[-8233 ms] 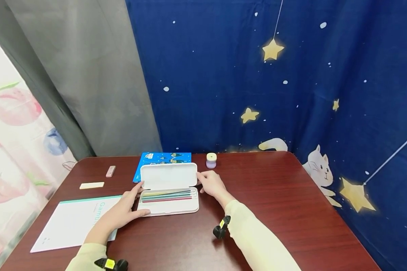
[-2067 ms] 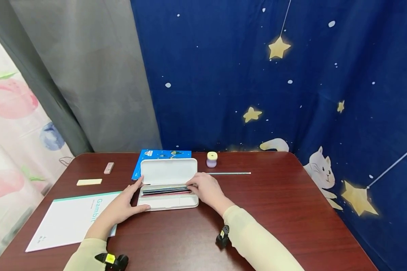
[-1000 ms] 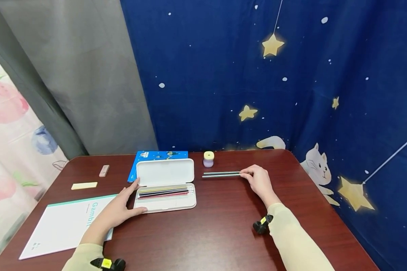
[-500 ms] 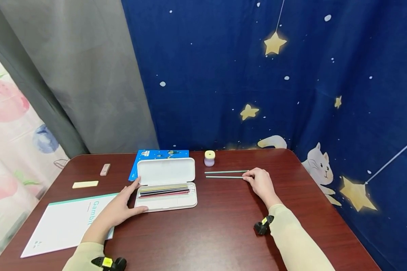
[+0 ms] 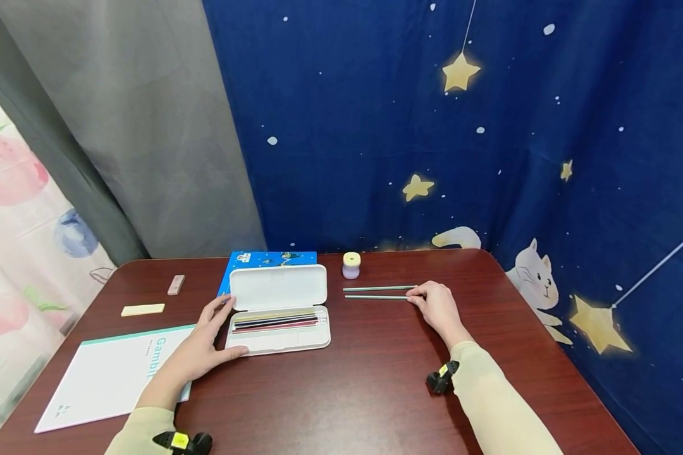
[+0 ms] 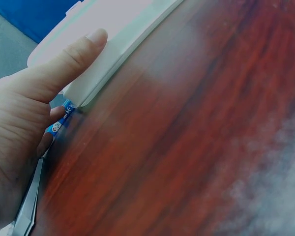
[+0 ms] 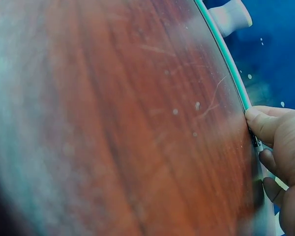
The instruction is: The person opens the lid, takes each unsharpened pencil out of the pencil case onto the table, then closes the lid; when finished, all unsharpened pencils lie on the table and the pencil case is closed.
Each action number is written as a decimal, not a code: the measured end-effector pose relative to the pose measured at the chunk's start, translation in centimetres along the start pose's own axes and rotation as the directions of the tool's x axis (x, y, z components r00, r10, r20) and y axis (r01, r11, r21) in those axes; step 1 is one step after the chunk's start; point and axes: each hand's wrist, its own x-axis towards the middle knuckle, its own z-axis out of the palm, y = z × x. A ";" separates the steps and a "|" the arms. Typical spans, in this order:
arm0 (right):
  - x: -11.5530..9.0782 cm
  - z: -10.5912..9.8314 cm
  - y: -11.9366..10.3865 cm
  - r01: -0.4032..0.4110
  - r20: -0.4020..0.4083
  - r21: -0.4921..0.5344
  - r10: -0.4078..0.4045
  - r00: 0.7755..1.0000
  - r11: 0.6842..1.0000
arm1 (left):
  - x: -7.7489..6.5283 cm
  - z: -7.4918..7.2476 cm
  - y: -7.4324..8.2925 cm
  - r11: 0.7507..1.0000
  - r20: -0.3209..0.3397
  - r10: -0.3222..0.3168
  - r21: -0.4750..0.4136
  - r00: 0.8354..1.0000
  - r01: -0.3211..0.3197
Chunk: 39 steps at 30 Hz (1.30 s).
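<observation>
In the head view a white pencil case (image 5: 277,342) lies with its lid raised, several colored pencils (image 5: 276,321) inside. My left hand (image 5: 202,347) is at its left end, thumb on the front left corner and fingers spread toward the hinge side. In the left wrist view the thumb (image 6: 81,54) rests over the case's edge. To the right of the case, two green pencils lie nearly parallel on the table. My right hand (image 5: 437,309) pinches the right end of the nearer green pencil (image 5: 375,297); the farther green pencil (image 5: 378,289) lies just behind it.
A yellow and lilac spool-shaped object (image 5: 351,266) stands behind the pencils. A blue book (image 5: 273,258) lies behind the case. At left are a white notebook (image 5: 108,379), a pale yellow strip (image 5: 143,309) and a pink eraser-like block (image 5: 176,285). Curtains hang beyond the table.
Two green pencils have come out of the case to its right, carried by my right hand. In the last second they have spread slightly apart. The left hand stays by the case.
</observation>
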 end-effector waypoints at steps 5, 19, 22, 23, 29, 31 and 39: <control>0.1 -0.1 0.0 0.011 0.009 -0.001 -0.011 1.000 1.000 | 0.0 0.1 -0.1 1.000 -0.001 0.002 -0.006 1.000 -0.002; 0.3 -0.1 -0.6 -0.011 0.029 -0.077 0.013 1.000 0.997 | 0.0 0.1 -0.1 1.000 0.006 -0.006 -0.009 1.000 0.006; 0.3 -0.1 -0.6 -0.012 0.012 -0.093 0.013 1.000 0.996 | 0.0 0.1 -0.1 1.000 0.007 -0.007 -0.009 1.000 0.007; 0.3 0.0 -0.6 -0.010 0.007 -0.095 0.011 1.000 0.995 | 0.0 0.0 -0.1 1.000 0.008 -0.008 -0.009 1.000 0.008; 0.1 0.1 -0.5 -0.014 -0.004 -0.098 0.013 1.000 0.995 | 0.0 0.0 0.0 1.000 0.010 -0.007 -0.006 1.000 0.007; 0.1 0.1 -0.6 -0.002 -0.023 -0.094 0.000 1.000 0.996 | 0.0 0.0 -0.1 1.000 0.009 -0.006 -0.004 1.000 0.006; 0.7 0.3 -2.4 0.098 -0.138 0.106 -0.083 0.987 0.990 | 0.1 0.2 -0.1 1.000 -0.003 -0.010 -0.005 1.000 0.010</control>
